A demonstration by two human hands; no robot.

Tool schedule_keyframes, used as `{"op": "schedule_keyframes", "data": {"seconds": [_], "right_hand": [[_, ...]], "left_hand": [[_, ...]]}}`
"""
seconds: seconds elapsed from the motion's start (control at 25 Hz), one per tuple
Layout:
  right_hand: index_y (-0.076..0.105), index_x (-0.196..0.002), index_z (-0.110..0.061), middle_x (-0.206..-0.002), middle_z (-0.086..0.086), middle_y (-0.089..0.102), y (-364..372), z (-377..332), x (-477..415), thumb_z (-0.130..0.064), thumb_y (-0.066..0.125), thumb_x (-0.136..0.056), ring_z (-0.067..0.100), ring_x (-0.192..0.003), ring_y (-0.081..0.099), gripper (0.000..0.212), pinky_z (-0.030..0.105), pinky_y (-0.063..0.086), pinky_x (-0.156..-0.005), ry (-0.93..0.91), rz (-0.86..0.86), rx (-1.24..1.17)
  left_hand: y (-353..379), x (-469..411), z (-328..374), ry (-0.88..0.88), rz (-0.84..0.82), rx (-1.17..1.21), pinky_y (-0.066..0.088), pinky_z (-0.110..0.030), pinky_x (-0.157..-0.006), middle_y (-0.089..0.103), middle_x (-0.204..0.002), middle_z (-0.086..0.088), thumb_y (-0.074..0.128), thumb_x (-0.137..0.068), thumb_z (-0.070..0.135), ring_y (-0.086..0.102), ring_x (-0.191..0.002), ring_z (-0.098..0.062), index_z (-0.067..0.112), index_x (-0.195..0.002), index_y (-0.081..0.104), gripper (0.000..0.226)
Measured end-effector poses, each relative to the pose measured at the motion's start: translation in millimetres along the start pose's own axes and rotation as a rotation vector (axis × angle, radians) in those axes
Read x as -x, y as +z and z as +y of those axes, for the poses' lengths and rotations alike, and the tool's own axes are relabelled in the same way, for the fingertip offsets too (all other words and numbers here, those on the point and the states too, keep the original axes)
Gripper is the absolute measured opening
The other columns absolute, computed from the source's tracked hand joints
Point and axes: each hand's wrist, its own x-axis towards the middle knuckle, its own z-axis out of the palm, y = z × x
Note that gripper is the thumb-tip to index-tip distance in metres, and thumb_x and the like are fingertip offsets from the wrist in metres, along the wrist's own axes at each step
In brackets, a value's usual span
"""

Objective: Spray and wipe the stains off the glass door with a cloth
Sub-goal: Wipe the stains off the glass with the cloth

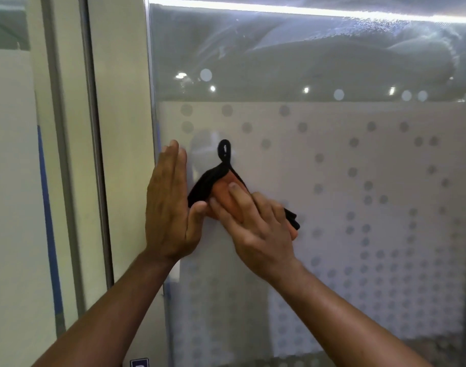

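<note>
Cloth (213,184): flat on door (359,168), near its left edge, long axis slanting up-left to down-right.
Right hand (258,229): on top, fingers straight, pressing cloth to door.
Left hand (168,207): just left of cloth, fingers straight, thumb touching its lower corner; grips nothing.
Next: wipe likely runs right or up, where spray film (332,30) remains.

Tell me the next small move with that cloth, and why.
Probably sweep the cloth rightward along the glass door. The right hand presses it flat close to the door's left edge, beside the flat left hand, so most of the pane lies to its right. The wet streaks higher up can likely wait.
</note>
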Motion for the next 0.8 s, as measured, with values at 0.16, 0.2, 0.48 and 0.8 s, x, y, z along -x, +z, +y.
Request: {"op": "schedule_keyframes", "data": {"seconds": [0.16, 0.2, 0.48, 0.8], "right_hand": [[0.065, -0.143, -0.034, -0.146, 0.009, 0.065, -16, 70, 29, -0.011, 0.065, -0.101, 0.036, -0.108, 0.068, 0.048, 0.044, 0.05, -0.084, 0.102, 0.011, 0.095], [0.067, -0.141, -0.034, -0.145, 0.01, 0.066, -19, 90, 35, -0.011, 0.062, -0.103, 0.037, -0.108, 0.069, 0.045, 0.045, 0.05, -0.084, 0.137, 0.014, 0.107], [0.067, -0.142, -0.034, -0.148, 0.018, 0.058, -53, 247, 73, -0.014, 0.065, -0.1, 0.044, -0.118, 0.057, 0.047, 0.051, 0.044, -0.086, 0.427, 0.007, 0.189], [0.058, -0.149, -0.038, -0.151, 0.021, 0.052, -72, 351, 120, -0.013, 0.06, -0.093, 0.046, -0.121, 0.053, 0.061, 0.049, 0.039, -0.096, 0.843, 0.07, 0.176]], "left_hand": [[6, 1, 4, 0.02, -0.085, -0.27, 0.016, -0.059, -0.136, 0.012, -0.181, -0.021, 0.027, -0.11, 0.061, 0.011, -0.169, -0.039, 0.004, -0.171, 0.02, 0.083], [6, 1, 4, 0.031, -0.094, -0.32, 0.015, -0.059, -0.136, 0.012, -0.181, -0.021, 0.028, -0.11, 0.061, 0.011, -0.169, -0.039, 0.006, -0.171, 0.02, 0.083], [11, 1, 10, 0.028, -0.075, -0.453, 0.016, -0.061, -0.135, 0.017, -0.18, -0.022, 0.04, -0.108, 0.056, 0.016, -0.168, -0.043, 0.007, -0.171, 0.024, 0.081], [12, 0, 13, 0.037, -0.059, -0.477, 0.014, -0.059, -0.135, 0.017, -0.18, -0.02, 0.045, -0.106, 0.053, 0.014, -0.169, -0.039, 0.008, -0.171, 0.024, 0.082]]}}
